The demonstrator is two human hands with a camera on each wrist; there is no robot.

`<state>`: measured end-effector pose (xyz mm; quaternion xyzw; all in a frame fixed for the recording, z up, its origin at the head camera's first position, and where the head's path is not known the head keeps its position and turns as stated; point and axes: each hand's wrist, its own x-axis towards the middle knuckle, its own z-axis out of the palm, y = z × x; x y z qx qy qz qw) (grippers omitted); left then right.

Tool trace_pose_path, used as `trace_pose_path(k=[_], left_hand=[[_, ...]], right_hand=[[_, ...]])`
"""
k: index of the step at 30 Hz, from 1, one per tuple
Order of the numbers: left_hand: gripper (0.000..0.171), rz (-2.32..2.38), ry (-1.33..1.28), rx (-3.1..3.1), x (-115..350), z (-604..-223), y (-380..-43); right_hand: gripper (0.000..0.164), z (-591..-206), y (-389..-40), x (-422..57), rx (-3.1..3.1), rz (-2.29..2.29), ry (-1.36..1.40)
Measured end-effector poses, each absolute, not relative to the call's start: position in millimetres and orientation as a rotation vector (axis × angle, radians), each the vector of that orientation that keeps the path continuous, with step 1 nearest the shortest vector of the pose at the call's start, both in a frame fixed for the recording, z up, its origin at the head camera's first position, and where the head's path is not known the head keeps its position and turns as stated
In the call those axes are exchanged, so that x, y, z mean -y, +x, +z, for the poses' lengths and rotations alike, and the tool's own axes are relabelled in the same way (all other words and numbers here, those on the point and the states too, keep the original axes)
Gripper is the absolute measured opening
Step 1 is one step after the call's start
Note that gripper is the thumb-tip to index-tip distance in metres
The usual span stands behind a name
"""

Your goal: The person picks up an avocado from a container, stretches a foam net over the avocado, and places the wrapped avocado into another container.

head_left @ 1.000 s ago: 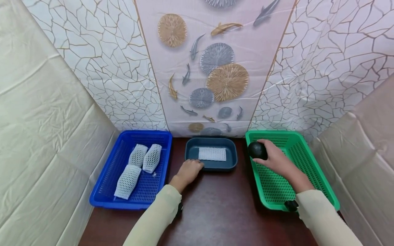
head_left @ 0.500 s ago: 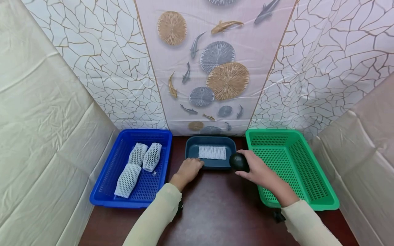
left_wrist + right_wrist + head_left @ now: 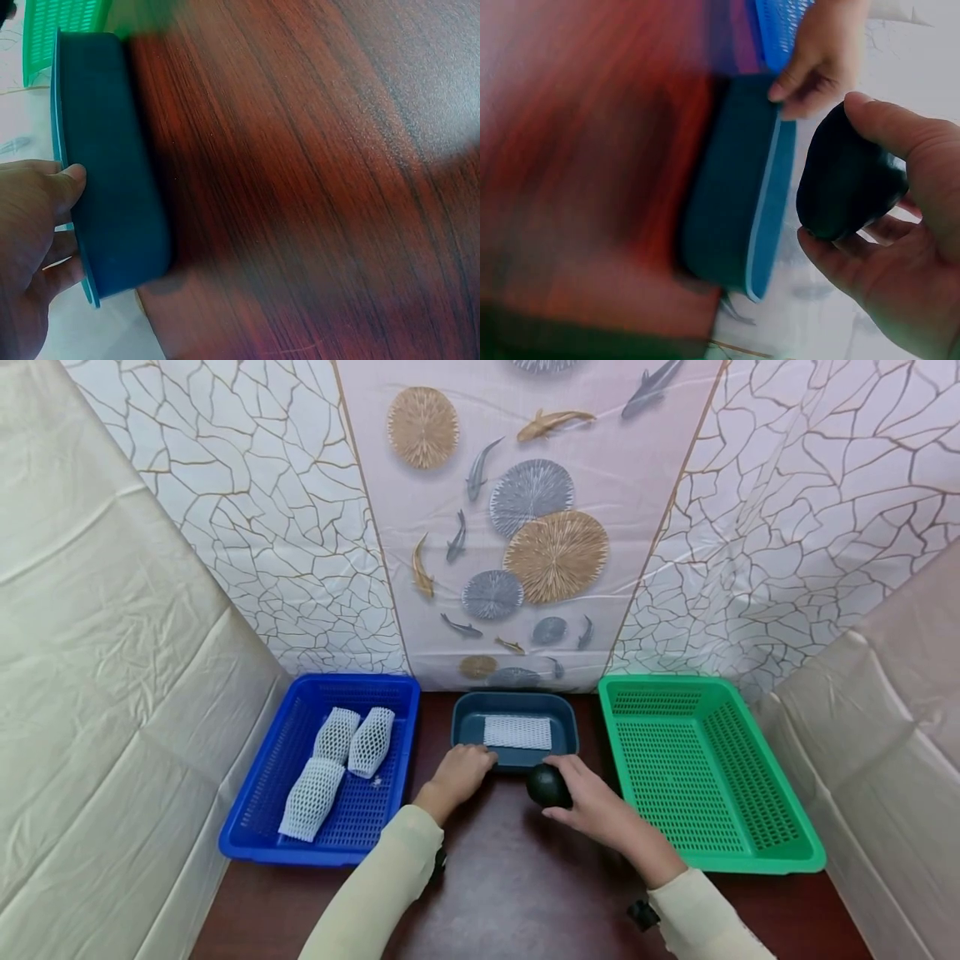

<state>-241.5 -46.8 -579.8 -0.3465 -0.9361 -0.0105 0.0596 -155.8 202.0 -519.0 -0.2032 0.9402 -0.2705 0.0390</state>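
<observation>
My right hand (image 3: 596, 802) holds a dark green-black avocado (image 3: 547, 786), thumb on one side and fingers on the other. It is above the table just in front of a teal tray (image 3: 517, 767). In the right wrist view the avocado (image 3: 847, 176) looks smooth and pear-shaped. At the tray's near left corner, my left hand (image 3: 459, 775) pinches the rim; the left wrist view shows the thumb outside the wall and fingers at the inner side. A white foam net sleeve (image 3: 517, 732) lies flat in the tray.
To the left, a blue basket (image 3: 255, 853) contains several pieces in white foam nets (image 3: 311, 800). On the right stands a green basket (image 3: 757, 864) with slotted walls and nothing seen inside. Patterned cloth (image 3: 487, 485) hangs behind the table (image 3: 517, 893).
My right hand has carried the avocado leftward from over the green basket, past the tray's right corner, to in front of the tray. The left hand stays at the tray rim.
</observation>
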Motion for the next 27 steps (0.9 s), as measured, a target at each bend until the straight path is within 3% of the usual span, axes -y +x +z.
trace_pose_path(k=[16, 27], left_hand=[[0.019, 0.031, -1.02, 2.862, 45, -583, -243], [0.018, 0.013, -1.021, 2.859, 45, -583, -243]], right_hand=[[0.07, -567, -157, -190, -2.821, -0.669, -0.682], [0.071, -581, -160, -189, -2.776, -0.646, -0.556]])
